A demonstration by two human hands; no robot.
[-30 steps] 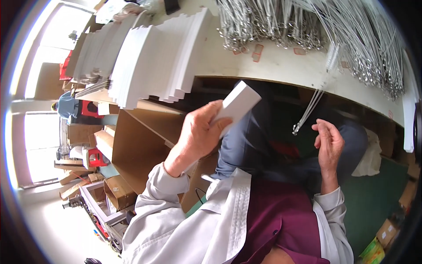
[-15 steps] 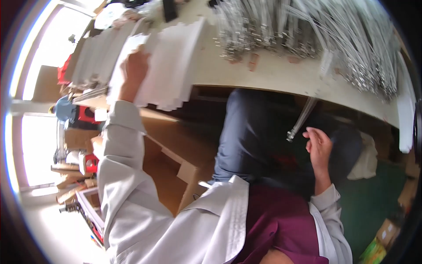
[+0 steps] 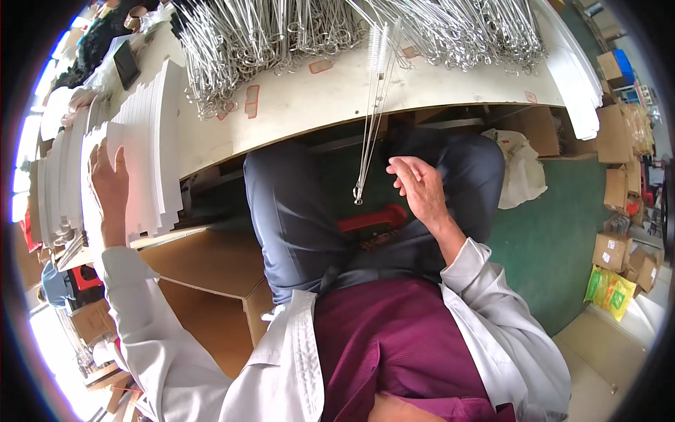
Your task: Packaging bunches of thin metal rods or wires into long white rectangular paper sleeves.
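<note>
No words or numbers can be read, as the red-outlined marks [image 3: 252, 102] on the white table [image 3: 295, 102], the pale label [image 3: 611, 245] on a cardboard box [image 3: 605, 258] and the printed yellow-green bag [image 3: 609, 292] show too small to decipher.

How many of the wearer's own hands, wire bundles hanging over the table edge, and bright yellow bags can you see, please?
Left hand and right hand: 2
Hanging wire bundle: 1
Bright yellow bag: 1
Total: 4
</note>
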